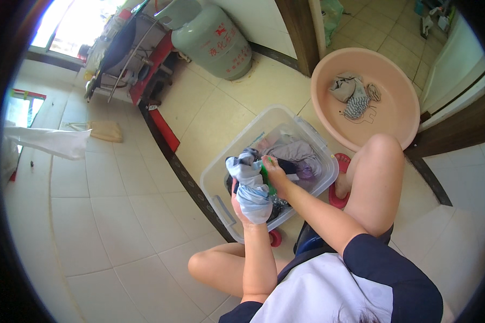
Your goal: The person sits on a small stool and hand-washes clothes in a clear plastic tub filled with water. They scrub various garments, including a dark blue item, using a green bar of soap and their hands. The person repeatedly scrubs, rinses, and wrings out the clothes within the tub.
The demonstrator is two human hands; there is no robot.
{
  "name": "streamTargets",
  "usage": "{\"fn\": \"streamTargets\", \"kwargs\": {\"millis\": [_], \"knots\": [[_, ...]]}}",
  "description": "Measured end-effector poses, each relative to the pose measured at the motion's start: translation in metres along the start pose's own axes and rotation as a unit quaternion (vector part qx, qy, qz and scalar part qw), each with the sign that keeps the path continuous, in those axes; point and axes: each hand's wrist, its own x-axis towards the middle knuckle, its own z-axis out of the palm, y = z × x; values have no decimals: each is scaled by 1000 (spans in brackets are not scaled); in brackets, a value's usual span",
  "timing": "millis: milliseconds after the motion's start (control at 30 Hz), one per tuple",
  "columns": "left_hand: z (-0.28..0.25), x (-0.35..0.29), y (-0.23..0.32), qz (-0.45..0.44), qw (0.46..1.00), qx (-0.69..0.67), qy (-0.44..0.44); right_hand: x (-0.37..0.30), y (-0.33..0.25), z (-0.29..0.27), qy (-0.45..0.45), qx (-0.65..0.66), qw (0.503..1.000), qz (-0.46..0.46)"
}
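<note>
Over the clear plastic tub point(213, 177), my left hand point(241, 209) is closed on a light blue and white wet-looking garment point(254, 196). The cloth is bunched and draped across that hand, hiding most of its fingers. Close beside it, my right hand point(275, 176) grips a green scrubbing brush point(265, 175), held against or very near the cloth; the fingers cover much of it. Grey, lilac and dark clothes point(299, 153) lie in the tub below both hands.
A peach-coloured basin point(388, 126) with a few small garments point(355, 97) stands at the right. At the back is a grey gas cylinder point(215, 43), near a red-edged rack point(151, 75). A tiled wall point(113, 215) runs along the left. My knees flank the tub.
</note>
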Motion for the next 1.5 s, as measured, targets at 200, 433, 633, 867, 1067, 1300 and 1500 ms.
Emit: {"fn": "streamTargets", "kwargs": {"millis": [200,433,633,867,1067,1300,1500], "knots": [[2,20,-1,84,908,354,206,4,27,12,-110,-84,988,-71],[-46,26,34,-17,952,261,159,-29,31,24,28,-487,790,-371],[-7,39,11,35,942,203,266,28,43,-6,61,-253,877,-403],[38,13,13,-3,956,268,121,70,31,-24,47,14,997,-67],[-15,42,18,91,956,263,95,-6,-16,31,-39,-475,811,-338],[-14,9,9,44,970,212,106,-64,-10,50,-52,-625,491,-604],[-33,37,-5,68,964,225,127,-11,-60,50,-97,-657,686,-297]]}}
